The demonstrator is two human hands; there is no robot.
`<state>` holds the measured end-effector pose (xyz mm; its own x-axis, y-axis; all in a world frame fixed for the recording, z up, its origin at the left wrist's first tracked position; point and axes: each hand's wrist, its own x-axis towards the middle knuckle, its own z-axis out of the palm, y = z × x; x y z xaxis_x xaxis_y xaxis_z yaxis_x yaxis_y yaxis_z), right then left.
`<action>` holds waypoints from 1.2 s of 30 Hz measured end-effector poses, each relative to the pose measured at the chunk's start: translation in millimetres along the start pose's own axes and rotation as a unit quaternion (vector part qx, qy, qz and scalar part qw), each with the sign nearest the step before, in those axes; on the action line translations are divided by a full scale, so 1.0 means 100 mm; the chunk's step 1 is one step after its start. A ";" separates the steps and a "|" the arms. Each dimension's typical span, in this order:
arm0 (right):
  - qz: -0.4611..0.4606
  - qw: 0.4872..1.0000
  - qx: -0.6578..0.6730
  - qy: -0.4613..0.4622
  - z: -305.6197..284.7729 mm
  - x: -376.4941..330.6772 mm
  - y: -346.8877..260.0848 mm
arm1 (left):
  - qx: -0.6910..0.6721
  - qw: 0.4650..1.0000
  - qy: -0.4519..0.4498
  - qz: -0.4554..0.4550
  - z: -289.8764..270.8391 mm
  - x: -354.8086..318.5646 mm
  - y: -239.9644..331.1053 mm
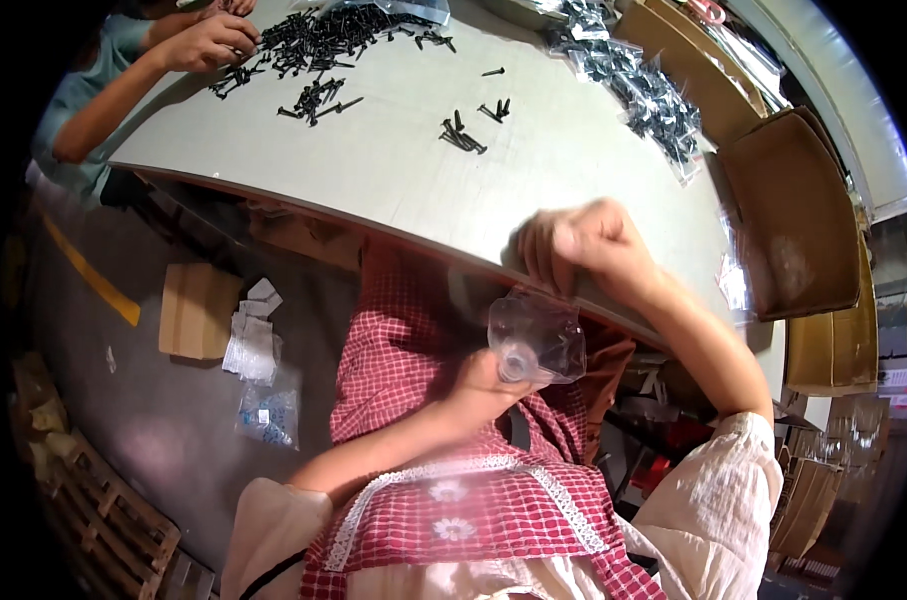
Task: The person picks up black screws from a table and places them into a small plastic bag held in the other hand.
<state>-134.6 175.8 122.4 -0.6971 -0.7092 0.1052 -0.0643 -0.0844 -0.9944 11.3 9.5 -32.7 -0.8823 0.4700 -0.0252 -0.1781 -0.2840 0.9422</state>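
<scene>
1. Table (404, 170): pale, matte, smooth top with a curved front edge, filling the upper centre of the frame.
2. Floor, left side: grey concrete with one yellow painted stripe (92, 272); a flat brown cardboard piece (196, 310) lies on it.
3. Cardboard boxes (799, 220): brown, open, stacked at the right edge; at least two.
4. Black screws (319, 40): dark metal, one large loose heap at upper centre, with a few small clusters nearer the middle.
5. Bagged screws (654, 95): clear crinkled packets piled upper right; count unclear.
6. Clear plastic bag (539, 335): glossy, crumpled, centre frame below the table edge.
7. Left hand (489, 385): fingers closed, gripping the bag's lower end.
8. Right hand (579, 245): blurred, fingers curled at the table edge above the bag; contact unclear.
9. Another person's hand (209, 42), upper left, rests at the screw heap.
</scene>
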 end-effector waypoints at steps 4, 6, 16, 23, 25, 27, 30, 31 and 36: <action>-0.027 0.994 0.032 -0.102 0.45 -0.35 -0.18 | 0.047 0.998 -0.027 -0.023 0.07 0.14 0.07; -0.083 0.993 0.026 -0.080 0.53 -0.33 -0.21 | -0.037 0.997 -0.053 -0.029 0.05 0.24 -0.34; -0.051 0.888 -0.426 0.166 -0.94 0.82 0.03 | 0.112 0.993 0.025 0.023 0.02 0.13 0.08; 0.082 0.910 -0.388 0.122 -0.84 1.39 -0.02 | 0.132 0.990 0.048 0.001 -0.05 0.09 0.09; -0.078 0.886 -0.450 0.085 -0.82 1.29 0.13 | 0.110 0.993 0.026 -0.016 -0.03 0.10 0.05; -0.099 0.880 -0.459 0.070 -0.74 1.14 0.16 | 0.123 0.991 0.039 0.026 -0.03 0.11 0.00; -0.108 0.897 -0.426 0.048 -0.58 1.10 0.16 | 0.124 0.992 0.032 -0.005 -0.04 0.12 0.02; -0.119 0.896 -0.427 0.039 -0.56 1.10 0.16 | 0.127 0.991 0.028 -0.010 -0.04 0.12 0.03; -0.087 0.915 -0.386 0.079 -0.60 1.01 0.18 | 0.132 0.990 0.033 0.020 -0.04 0.10 0.06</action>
<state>-249.2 144.3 114.4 -0.7185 -0.6171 0.3209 -0.6277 0.3766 -0.6813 -0.6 9.6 -28.3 -0.9144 0.4048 -0.0001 -0.0304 -0.0683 0.9972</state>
